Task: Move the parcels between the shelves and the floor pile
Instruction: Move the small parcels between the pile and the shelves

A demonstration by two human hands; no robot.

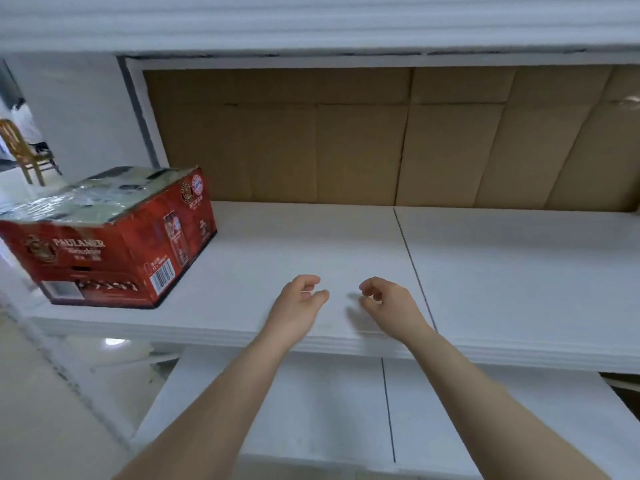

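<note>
On the left end of the white middle shelf sat the one parcel in view, a red printed carton marked Paulaner, resting flat on the board with its front corner close to the shelf's front edge. Its top was covered in shiny, wrinkled tape, and a barcode label showed low on the corner that faced the camera. Both bare forearms reached forward from the bottom of the view, over the lower shelf, and ended above the front middle of the same board that bore the carton. The left hand lay well apart from the carton, to its right, with fingers loosely curled and the thumb turned inward, and it held nothing. The right hand was just beside it, with a small gap between them, its fingers likewise bent in a slack curl towards the other hand and gripping nothing. Whether either hand touched the board could not be told. A thin dark seam ran from back to front across the shelf, just right of the right hand. Brown cardboard sheets lined the back of the bay, and the pale edge of an upper shelf crossed the top of the view. Far off at the left edge stood a wooden chair.
</note>
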